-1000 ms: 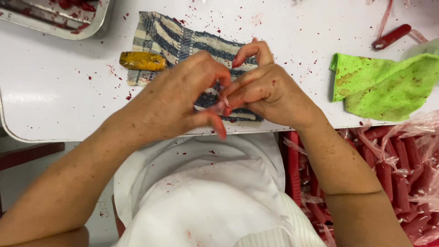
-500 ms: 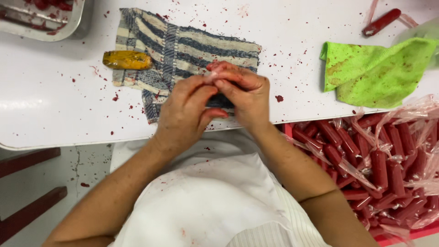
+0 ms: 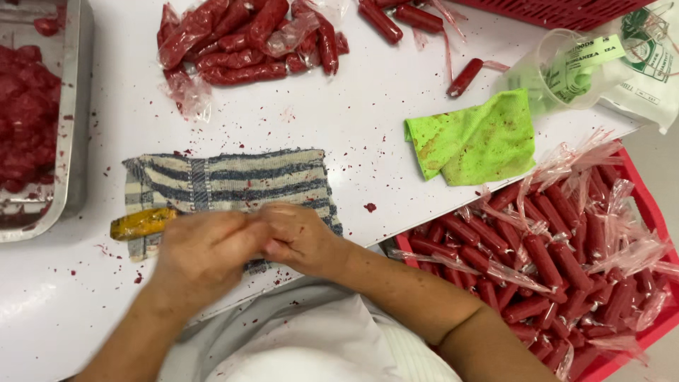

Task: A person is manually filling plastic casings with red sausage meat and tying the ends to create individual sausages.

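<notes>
At the far left a metal tray (image 3: 74, 106) holds red pulp, its rim on the white table (image 3: 368, 134). Just right of it, near the table's front edge, a yellow-handled tool (image 3: 140, 223) lies on the left end of a blue-striped cloth (image 3: 233, 185). The left hand (image 3: 201, 255) rests over the near edge of that cloth, blurred, its fingers curled in toward the right hand (image 3: 300, 240), which meets it fingertip to fingertip above the cloth; both sets of fingers are pinched close together, but whether they hold anything between them cannot be told. Far across the table, a heap of red-filled plastic tubes (image 3: 247, 35) lies in loose wrappers, with a few more tubes (image 3: 465, 76) scattered to its right. A crumpled green cloth (image 3: 474, 141) sits right of the hands, near the table's right edge, with a clear plastic bag (image 3: 566, 71) beyond it. At the near right, below the table edge, a red crate (image 3: 661, 318) is full of more tied red tubes.
</notes>
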